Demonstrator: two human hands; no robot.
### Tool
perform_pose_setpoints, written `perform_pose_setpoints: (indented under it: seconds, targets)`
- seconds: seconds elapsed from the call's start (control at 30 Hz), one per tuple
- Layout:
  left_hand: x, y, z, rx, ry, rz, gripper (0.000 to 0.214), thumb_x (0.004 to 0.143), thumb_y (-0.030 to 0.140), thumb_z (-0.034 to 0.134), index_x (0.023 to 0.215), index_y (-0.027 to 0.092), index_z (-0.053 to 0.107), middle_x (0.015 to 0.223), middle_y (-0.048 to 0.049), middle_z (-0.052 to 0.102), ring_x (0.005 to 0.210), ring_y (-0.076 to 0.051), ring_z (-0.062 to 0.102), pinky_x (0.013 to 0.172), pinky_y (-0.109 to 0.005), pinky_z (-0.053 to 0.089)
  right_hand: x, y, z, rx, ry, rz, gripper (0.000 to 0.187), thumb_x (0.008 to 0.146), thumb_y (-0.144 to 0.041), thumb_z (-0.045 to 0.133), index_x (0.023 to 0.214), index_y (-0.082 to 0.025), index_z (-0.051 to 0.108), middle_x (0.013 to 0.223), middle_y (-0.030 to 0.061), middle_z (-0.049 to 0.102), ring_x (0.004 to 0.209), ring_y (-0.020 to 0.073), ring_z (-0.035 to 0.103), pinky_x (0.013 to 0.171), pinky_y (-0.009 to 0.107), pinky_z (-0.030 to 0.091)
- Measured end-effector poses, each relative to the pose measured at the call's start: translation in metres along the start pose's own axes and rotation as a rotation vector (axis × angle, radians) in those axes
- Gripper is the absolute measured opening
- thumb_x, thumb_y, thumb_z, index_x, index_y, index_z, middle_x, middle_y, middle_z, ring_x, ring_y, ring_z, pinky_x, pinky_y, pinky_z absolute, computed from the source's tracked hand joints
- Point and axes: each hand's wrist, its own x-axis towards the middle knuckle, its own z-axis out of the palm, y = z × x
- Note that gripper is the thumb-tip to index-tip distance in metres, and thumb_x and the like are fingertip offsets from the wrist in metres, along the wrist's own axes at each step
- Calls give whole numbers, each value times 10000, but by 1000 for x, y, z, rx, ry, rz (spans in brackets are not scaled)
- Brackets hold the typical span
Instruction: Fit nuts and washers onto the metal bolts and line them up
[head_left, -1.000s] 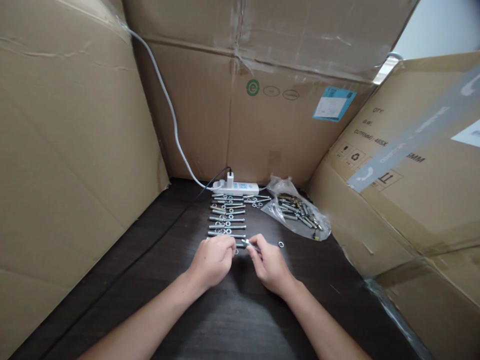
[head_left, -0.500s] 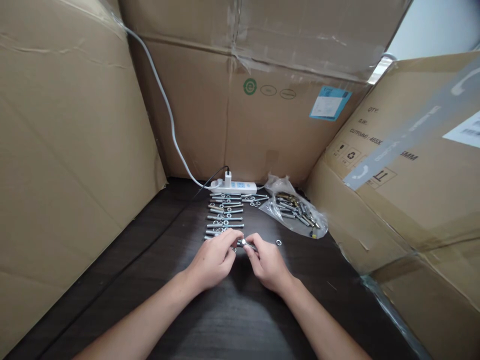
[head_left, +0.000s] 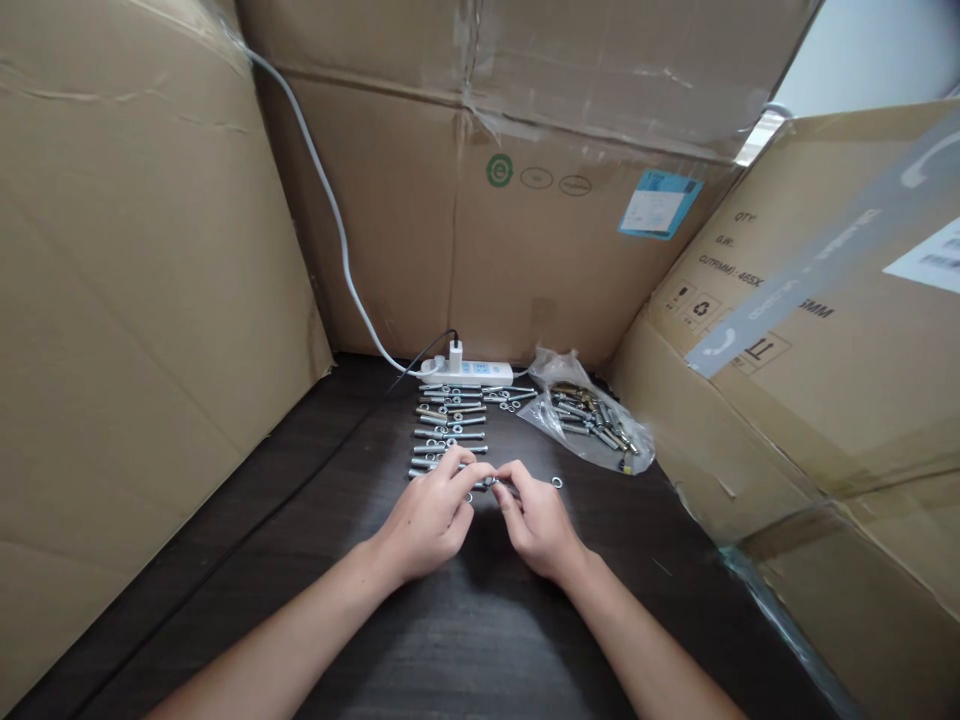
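In front of me my left hand (head_left: 431, 510) and my right hand (head_left: 536, 515) meet, fingertips almost touching. My right hand pinches a metal bolt (head_left: 511, 489), mostly covered by its fingers. At the bolt's left end sits a small bright nut (head_left: 491, 481), with my left thumb and index finger closed around it. A ring-shaped washer (head_left: 469, 497) shows by my left thumb; whether it is held or lies on the table, I cannot tell. Another washer (head_left: 556, 482) lies to the right of my right hand. Beyond my left hand are rows of bolts (head_left: 469, 436) with washers and nuts.
A clear plastic bag (head_left: 634, 440) of bolts lies at the back right. Behind the rows stands a white power strip (head_left: 487, 373) with a charger plugged in. A black cable (head_left: 300, 490) crosses the dark table on the left. Cardboard walls (head_left: 360, 250) surround the table.
My left index finger has moved slightly right, over the bright nut at the bolt's end, covering more of it. My right hand has hardly moved.
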Motion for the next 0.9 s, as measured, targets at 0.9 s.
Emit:
perform_pose_setpoints:
  seconds: [0.9]
  targets:
    - [2,9,0,33,-7,-155,186,920,264,332,1041,226,468,927,-19,603,768,-158,581,667,-257,389,0,-2,1,6,2,-33,162,923,-267,386,977,-192,519,782,30,643,652,138,591,576,214,402]
